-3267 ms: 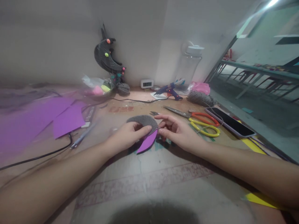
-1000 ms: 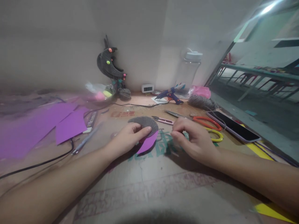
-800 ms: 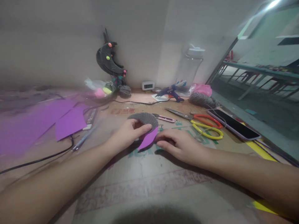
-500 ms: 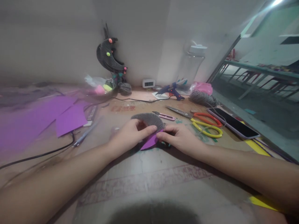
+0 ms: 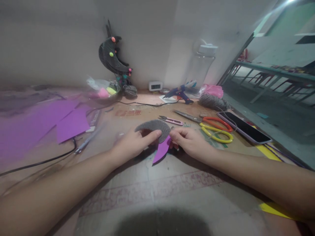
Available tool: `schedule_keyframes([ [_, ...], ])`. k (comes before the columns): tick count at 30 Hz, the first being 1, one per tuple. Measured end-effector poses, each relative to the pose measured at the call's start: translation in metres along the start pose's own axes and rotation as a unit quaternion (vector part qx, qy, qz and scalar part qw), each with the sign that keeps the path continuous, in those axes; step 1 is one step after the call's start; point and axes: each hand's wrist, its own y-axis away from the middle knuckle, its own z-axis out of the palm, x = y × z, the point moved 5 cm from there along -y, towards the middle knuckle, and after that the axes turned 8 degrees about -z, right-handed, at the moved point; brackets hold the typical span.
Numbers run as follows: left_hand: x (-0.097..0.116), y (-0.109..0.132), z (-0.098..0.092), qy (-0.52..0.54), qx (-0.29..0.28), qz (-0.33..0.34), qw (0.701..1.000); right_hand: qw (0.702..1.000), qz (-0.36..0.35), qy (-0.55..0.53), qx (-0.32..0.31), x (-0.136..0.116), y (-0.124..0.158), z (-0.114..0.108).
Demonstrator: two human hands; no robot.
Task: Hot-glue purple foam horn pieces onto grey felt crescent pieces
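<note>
A crescent wrapped in grey yarn (image 5: 154,125), with a bare purple end (image 5: 161,150) pointing down toward me, is held above the table between my two hands. My left hand (image 5: 137,141) is closed on its grey part, thumb lying along the front. At the edge where the yarn meets the purple, my right hand (image 5: 188,139) pinches with thumb and index finger; the strand in that pinch is too small to make out clearly. Just behind the crescent lie the pink thread snips (image 5: 171,121).
Scissors (image 5: 216,127) and a phone (image 5: 243,127) lie to the right, near a grey yarn ball (image 5: 214,101). A blue glue gun (image 5: 179,94), a small clock (image 5: 155,86) and a clear bottle (image 5: 200,67) stand at the back. Purple sheets (image 5: 72,126) and a pen (image 5: 86,142) are at left.
The crescent has turned a little, so its purple end points more steeply down and shows more. My right hand has shifted slightly up, its fingers now curled tighter at the yarn's edge.
</note>
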Motion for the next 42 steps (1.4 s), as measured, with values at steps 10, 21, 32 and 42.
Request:
schedule_keyframes([
  [10,-0.001,0.003,0.004,0.056,0.029,0.022,0.998,0.997,0.02,0.068,-0.004,-0.002,0.0,0.002],
  [21,-0.003,-0.004,-0.001,0.039,-0.001,-0.007,0.999,0.995,-0.044,0.08,-0.031,-0.006,0.003,0.001],
  [32,-0.002,-0.005,-0.003,0.078,0.015,-0.029,0.996,0.976,-0.114,0.132,0.128,-0.01,0.009,-0.027],
  [42,-0.004,-0.006,0.003,0.094,-0.021,-0.024,0.995,0.964,-0.172,0.196,0.06,-0.016,0.002,-0.015],
])
